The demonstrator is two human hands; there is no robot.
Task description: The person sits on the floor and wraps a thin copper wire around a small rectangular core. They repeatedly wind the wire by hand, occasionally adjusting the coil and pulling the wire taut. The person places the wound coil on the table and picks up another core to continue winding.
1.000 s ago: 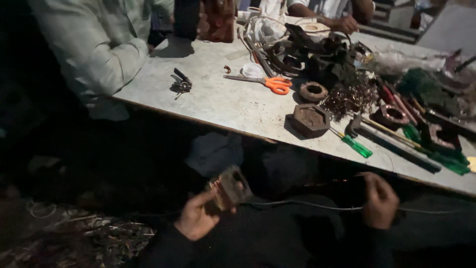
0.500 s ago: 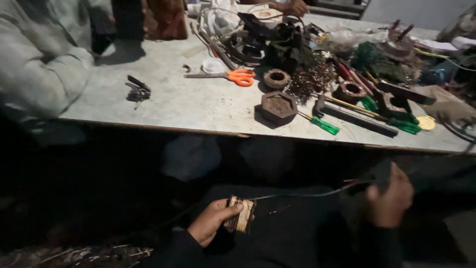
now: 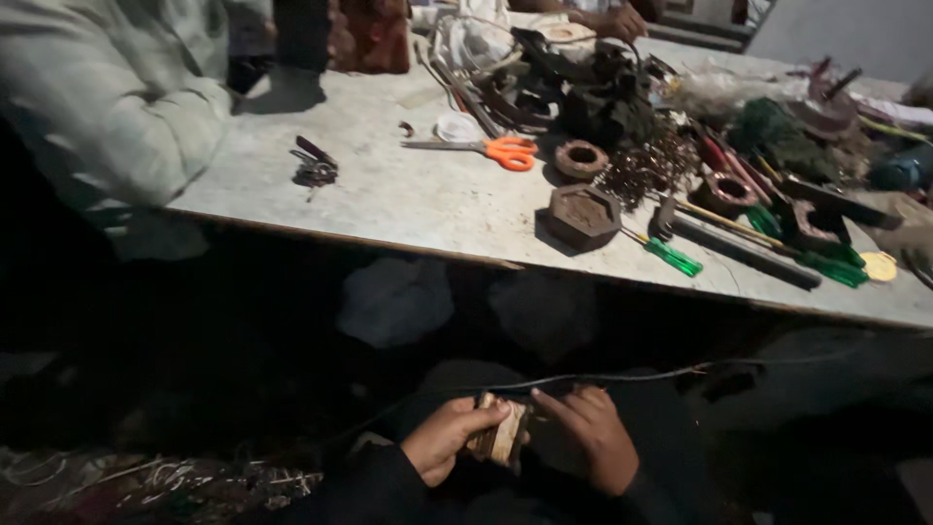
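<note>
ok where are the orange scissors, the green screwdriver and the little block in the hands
orange scissors [image 3: 510, 152], head view, on the orange handles
green screwdriver [image 3: 673, 257], head view, on the green handle
small block [image 3: 501, 435], head view, on its pale side between both hands

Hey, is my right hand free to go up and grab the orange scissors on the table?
Probably not right away. The right hand is down below the table edge, fingers on the small wound block that the left hand holds. The orange scissors lie uncovered, with bare table in front.

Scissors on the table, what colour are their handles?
Orange, on the metal-bladed scissors in the head view.
</note>
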